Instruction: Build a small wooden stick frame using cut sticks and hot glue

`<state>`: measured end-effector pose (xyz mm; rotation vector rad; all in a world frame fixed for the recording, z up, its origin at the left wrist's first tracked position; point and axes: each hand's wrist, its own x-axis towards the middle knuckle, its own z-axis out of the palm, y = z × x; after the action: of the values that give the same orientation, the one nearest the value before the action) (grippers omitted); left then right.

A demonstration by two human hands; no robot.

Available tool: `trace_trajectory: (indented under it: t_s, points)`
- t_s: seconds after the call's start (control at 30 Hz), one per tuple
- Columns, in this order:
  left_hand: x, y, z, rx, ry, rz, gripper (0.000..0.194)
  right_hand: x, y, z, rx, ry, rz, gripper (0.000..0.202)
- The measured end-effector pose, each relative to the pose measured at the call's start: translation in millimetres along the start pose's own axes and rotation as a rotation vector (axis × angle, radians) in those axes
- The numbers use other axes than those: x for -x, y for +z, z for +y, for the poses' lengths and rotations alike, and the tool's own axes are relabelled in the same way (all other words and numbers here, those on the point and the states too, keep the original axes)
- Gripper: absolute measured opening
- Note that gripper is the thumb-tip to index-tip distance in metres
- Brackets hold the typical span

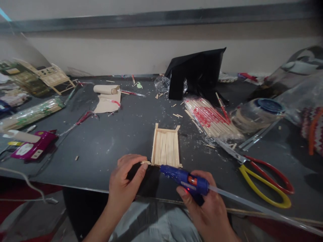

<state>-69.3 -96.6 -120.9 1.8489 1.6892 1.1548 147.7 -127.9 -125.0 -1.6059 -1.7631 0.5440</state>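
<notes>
In the head view my right hand [204, 198] is wrapped around a blue hot glue gun [181, 176], with a long clear glue stick [242, 196] trailing from its back end and a small red light showing. The gun's nozzle points left, close to the near edge of a small panel of wooden sticks [166, 146]. This panel lies on the table, framed by sticks along its sides. Just left of its near-left corner, my left hand [128, 176] pinches a short piece of wooden stick [145, 162] between thumb and forefinger. Whether that piece touches the panel, I cannot tell.
Scissors with red and yellow handles [264, 181] lie at right, beside a bag of sticks [210, 119] and a clear jar [259, 114]. A black stand [196, 74] is behind. A purple device [35, 146] and a small stick-built chair [57, 79] stand left. Stick scraps dot the table.
</notes>
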Motion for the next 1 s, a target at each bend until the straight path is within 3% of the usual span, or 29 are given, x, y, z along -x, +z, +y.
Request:
trace_trajectory:
  t_s: [0.33, 0.57, 1.0]
  points:
    - [-2.0, 3.2, -0.3, -0.116, 0.156, -0.012, 0.017, -1.2, -4.9, 1.3, -0.236, 0.261, 0.005, 0.034]
    - [-1.4, 4.1, 1.4, -0.152, 0.191, -0.008, 0.016, -4.0, -23.4, 7.6, -0.396, 0.445, 0.058, 0.039]
    - [-4.0, 8.0, 8.3, -0.220, 0.194, -0.033, 0.016, -3.3, -30.7, 8.6, -0.511, 0.499, 0.097, 0.034]
